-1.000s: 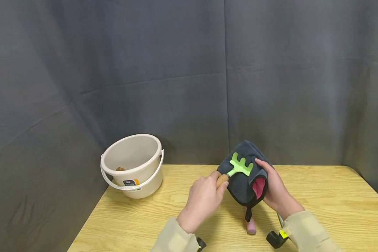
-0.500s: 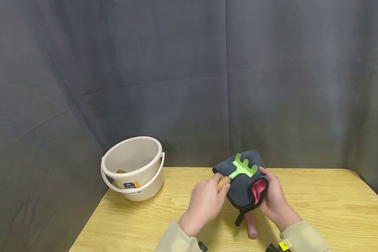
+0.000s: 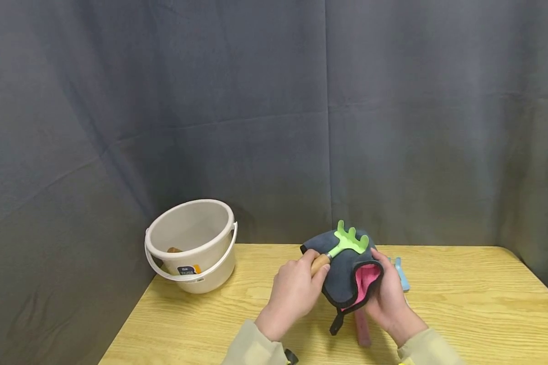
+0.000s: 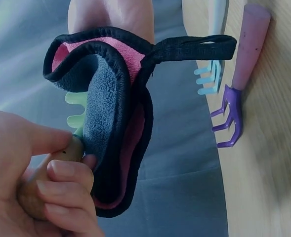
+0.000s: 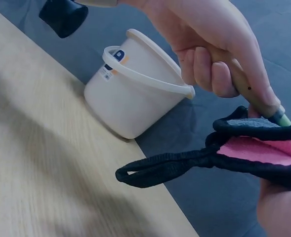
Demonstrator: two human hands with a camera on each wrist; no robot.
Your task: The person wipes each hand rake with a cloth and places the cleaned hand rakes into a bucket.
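low in the centre of the head view, the left hand (image 3: 294, 294) curls its fingers round the wooden handle of a green toy rake (image 3: 348, 242). the right hand (image 3: 388, 299) grips a grey and pink cloth (image 3: 347, 274) wrapped against the rake head. a white bucket (image 3: 193, 246) stands at lower left on the wooden table (image 3: 475, 304).

Rake: your green toy rake (image 3: 349, 242) has a wooden handle (image 3: 320, 263); its prongs point up and away from you, and the head lies against the cloth, lifted off the desk.
Cloth: your dark grey cloth (image 3: 344, 271) has a pink inner side and black trim; it is folded loosely around the rake head, with a black loop (image 3: 336, 324) hanging below.
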